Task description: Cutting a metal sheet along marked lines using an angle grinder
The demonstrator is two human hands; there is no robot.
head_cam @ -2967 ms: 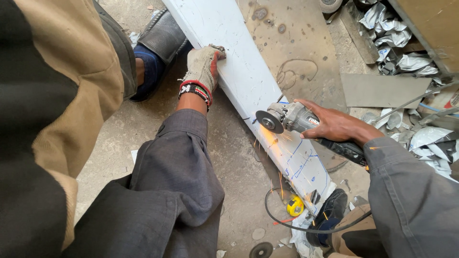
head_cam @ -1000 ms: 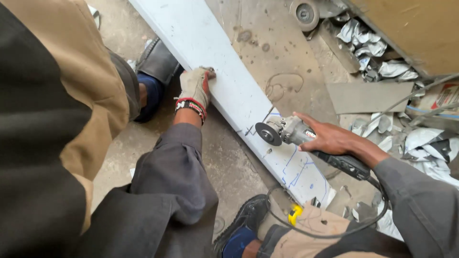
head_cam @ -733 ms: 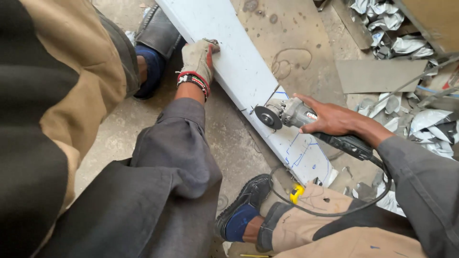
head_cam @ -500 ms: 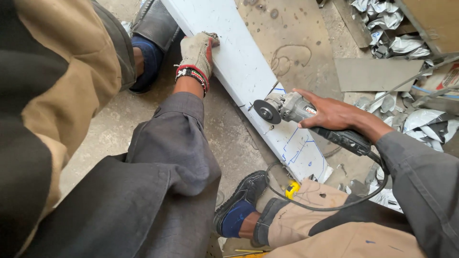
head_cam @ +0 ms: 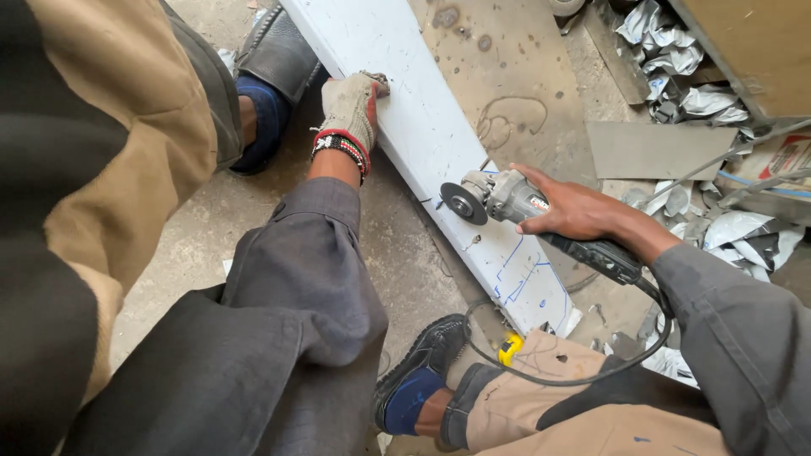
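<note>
A long white panel [head_cam: 405, 110] with blue marker lines lies diagonally on the concrete floor. My left hand [head_cam: 351, 105], in a worn grey glove with a red cuff, presses down on the panel's left edge. My right hand [head_cam: 570, 209] grips an angle grinder [head_cam: 507, 196] by its body, the dark disc [head_cam: 463, 203] standing at the panel's edge near the blue lines. The grinder's black cord [head_cam: 557, 371] loops down over my knee.
Another person's leg and black shoe [head_cam: 279, 59] stand at the panel's far left. Crumpled silvery scrap [head_cam: 676, 51] and a grey metal sheet [head_cam: 650, 150] lie at the right. My own black shoe [head_cam: 422, 363] and a small yellow object [head_cam: 508, 349] sit below the panel's near end.
The view has shifted slightly. The grinder has stayed at the panel's edge by the blue marks, and my left hand has kept its hold on the panel.
</note>
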